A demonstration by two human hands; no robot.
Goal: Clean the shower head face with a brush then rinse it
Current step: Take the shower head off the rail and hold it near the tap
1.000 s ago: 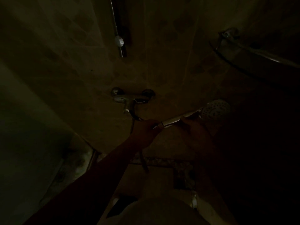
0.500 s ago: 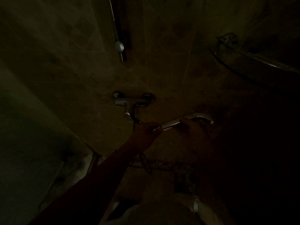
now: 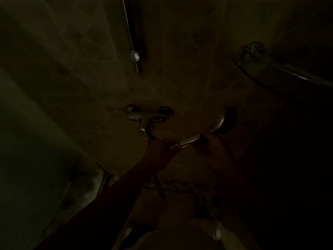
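Head view: left hand (image 3: 162, 152) and right hand (image 3: 214, 147) grasp shower head (image 3: 219, 121) handle; its face, visible earlier, now turned away

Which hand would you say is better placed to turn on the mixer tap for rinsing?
Probably the left hand: it grips the shower head handle's lower end, just below the mixer tap. The right hand sits farther right, steadying the handle.

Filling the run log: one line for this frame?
left hand: gripping shower handle | right hand: on handle | shower head: face turned away | brush: unseen
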